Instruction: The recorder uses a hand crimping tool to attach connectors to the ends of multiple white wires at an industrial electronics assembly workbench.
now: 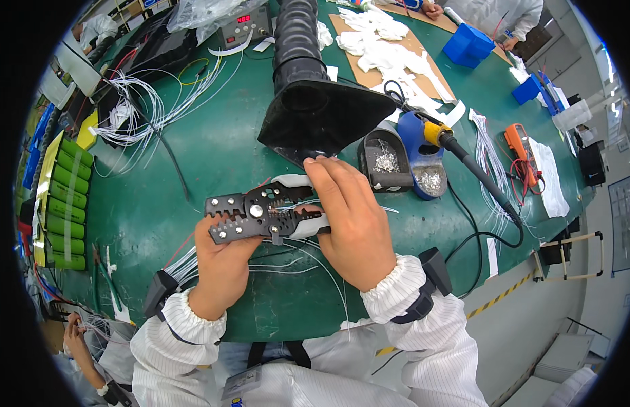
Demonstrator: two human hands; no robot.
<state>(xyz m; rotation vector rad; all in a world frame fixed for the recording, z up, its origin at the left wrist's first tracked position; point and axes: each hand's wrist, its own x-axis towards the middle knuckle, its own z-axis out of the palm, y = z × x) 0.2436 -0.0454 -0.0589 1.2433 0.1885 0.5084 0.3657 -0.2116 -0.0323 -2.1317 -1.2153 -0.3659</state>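
Head view. The right hand (352,224) grips the pale handles of a wire stripper (264,214), fingers wrapped over them. The left hand (223,261) sits under the tool's black toothed jaws, its fingers closed up against the metal; thin white wires (294,261) run beneath and between both hands. The stripper is held above the near edge of a green table (213,149), at the centre of the view. Behind it stands a black fume hood (315,112) on a ribbed hose. To the right lie a soldering iron (464,159) in a blue stand (423,159) and an orange multimeter (520,144). At left are green cells (65,203) and a bundle of white wire (145,102).
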